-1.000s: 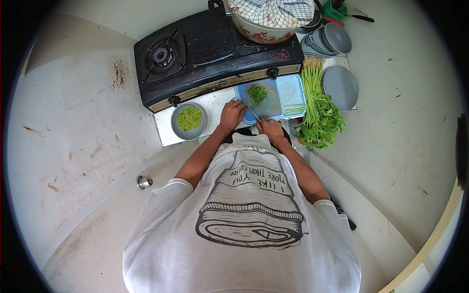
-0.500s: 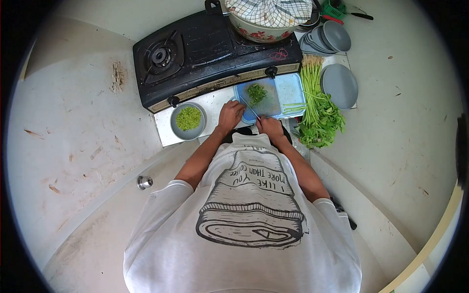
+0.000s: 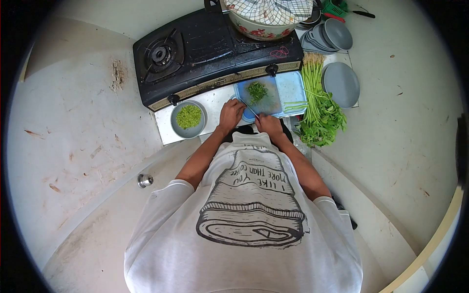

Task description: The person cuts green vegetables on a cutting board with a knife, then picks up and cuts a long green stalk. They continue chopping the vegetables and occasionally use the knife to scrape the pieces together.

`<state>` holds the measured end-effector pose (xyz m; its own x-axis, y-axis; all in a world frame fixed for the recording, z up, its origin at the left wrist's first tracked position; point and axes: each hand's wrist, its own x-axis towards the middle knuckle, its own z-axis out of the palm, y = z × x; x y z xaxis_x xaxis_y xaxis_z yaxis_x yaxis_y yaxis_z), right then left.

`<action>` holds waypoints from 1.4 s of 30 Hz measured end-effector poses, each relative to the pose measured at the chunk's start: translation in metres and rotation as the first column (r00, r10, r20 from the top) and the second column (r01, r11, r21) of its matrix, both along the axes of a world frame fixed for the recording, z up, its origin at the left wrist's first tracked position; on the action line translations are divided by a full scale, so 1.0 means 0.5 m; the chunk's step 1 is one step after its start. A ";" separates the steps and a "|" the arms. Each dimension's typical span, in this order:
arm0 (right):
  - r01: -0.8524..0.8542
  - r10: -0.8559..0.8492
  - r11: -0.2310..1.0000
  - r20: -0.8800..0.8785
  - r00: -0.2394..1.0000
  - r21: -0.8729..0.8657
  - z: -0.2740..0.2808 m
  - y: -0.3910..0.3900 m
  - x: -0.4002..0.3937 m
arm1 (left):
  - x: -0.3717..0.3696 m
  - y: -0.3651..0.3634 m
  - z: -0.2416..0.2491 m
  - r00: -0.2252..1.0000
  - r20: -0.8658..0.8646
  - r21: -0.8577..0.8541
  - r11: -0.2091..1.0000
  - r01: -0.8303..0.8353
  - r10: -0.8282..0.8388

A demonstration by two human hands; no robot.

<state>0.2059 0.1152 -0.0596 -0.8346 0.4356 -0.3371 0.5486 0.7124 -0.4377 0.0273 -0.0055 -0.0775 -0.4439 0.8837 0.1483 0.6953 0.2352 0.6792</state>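
My right hand (image 3: 269,125) is closed round the handle of a knife (image 3: 250,109), whose thin blade points up and left over the near edge of a blue cutting board (image 3: 291,84). Close to the blade's tip is my left hand (image 3: 231,114), its fingers curled together at the board's near left corner; whatever they pinch is too small to make out. A small heap of chopped dark green leaves (image 3: 256,92) lies on the board just beyond both hands. Left of my left hand, a grey bowl (image 3: 202,122) holds finely chopped light green pieces (image 3: 188,117).
Behind the board stands a black two-burner stove (image 3: 207,46), with a flowered pot (image 3: 261,33) under a checked cloth (image 3: 268,10). To the right lie long-stemmed leafy greens (image 3: 320,110), a grey plate (image 3: 341,84) and stacked grey bowls (image 3: 338,34). A green basket (image 3: 334,9) sits farther back.
Hardly anything differs. The whole view has shifted very slightly, while both hands and the knife keep nearly the same pose at the board's near edge.
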 end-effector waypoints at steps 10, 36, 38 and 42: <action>0.063 -0.063 0.998 0.046 0.997 0.000 0.002 -0.002 0.002 | -0.006 0.002 0.007 1.000 0.007 -0.032 0.999 0.019 -0.019; 0.038 -0.036 0.999 0.059 0.998 -0.038 0.011 -0.009 -0.001 | -0.008 -0.010 0.014 1.000 -0.009 -0.018 0.999 0.030 -0.030; 0.028 -0.025 0.998 0.053 0.998 -0.047 0.012 -0.010 0.000 | -0.009 -0.010 0.013 0.999 -0.018 -0.025 0.999 0.033 -0.033; 0.012 -0.011 0.999 0.028 1.000 -0.032 0.004 -0.012 0.001 | -0.008 -0.012 0.010 0.999 -0.022 -0.016 1.000 0.027 -0.027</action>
<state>0.2064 0.1090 -0.0576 -0.8195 0.4342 -0.3741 0.5693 0.6917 -0.4443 0.0235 -0.0114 -0.0725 -0.4169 0.8976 0.1435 0.7161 0.2270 0.6601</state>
